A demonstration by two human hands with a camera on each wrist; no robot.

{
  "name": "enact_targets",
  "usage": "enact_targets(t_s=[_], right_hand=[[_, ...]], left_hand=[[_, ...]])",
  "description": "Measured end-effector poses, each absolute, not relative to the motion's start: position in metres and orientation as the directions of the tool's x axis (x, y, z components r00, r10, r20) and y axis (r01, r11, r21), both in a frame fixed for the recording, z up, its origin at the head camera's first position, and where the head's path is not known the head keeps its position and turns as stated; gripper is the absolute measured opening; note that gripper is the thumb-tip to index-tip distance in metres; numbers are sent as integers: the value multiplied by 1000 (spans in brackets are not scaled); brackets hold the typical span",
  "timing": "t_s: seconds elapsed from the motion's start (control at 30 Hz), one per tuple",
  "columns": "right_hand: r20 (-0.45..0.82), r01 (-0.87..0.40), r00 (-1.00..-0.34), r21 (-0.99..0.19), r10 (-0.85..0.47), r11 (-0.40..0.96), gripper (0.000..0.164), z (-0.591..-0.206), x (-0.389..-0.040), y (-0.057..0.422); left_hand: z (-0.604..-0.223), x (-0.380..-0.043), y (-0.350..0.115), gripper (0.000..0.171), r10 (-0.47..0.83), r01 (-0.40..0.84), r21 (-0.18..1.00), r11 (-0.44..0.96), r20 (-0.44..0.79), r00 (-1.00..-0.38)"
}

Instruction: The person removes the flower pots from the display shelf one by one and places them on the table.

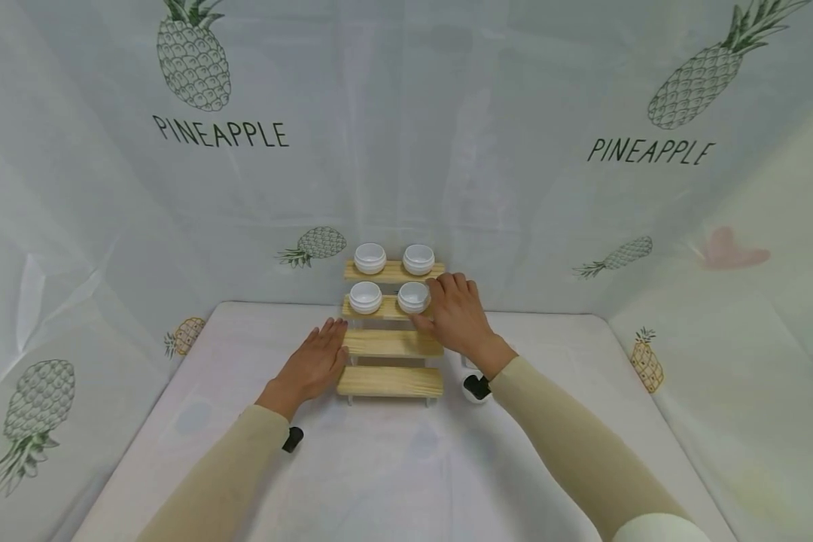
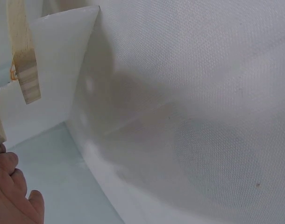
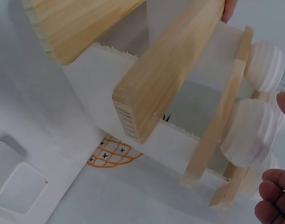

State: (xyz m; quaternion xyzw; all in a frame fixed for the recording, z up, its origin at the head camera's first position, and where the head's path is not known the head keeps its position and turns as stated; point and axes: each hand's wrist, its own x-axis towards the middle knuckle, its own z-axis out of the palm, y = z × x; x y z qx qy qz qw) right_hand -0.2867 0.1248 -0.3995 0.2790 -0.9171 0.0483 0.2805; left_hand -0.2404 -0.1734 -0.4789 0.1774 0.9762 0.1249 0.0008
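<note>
A wooden stepped stand point(image 1: 389, 382) with pale slats and white side panels stands at the back of the table. Two small white ribbed bowls sit on its top step, the right one point(image 1: 418, 260) behind my right hand. On the step below are a left bowl point(image 1: 365, 298) and a right bowl point(image 1: 413, 298). My right hand point(image 1: 461, 316) is around the near right bowl's side, thumb in front and fingers behind. In the right wrist view a narrow gap shows between fingertips point(image 3: 271, 196) and that bowl point(image 3: 250, 133). My left hand point(image 1: 315, 360) rests against the stand's left side, fingers extended.
A white tablecloth point(image 1: 373, 474) covers the table. Patterned white sheets point(image 1: 447, 150) hang behind and at both sides. Right of the stand, a white rounded-square item point(image 3: 22, 187) lies flat. Black devices show at each wrist, the left one point(image 1: 293, 439) near the sleeve.
</note>
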Motion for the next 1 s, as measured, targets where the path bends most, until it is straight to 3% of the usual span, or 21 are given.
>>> enact_targets(t_s=[1.0], right_hand=[[392,-412,-830,51,-397,910,62,-393,-295,102]], left_hand=[[-478,-240,-174,62,352,354,247,902,57,-934]])
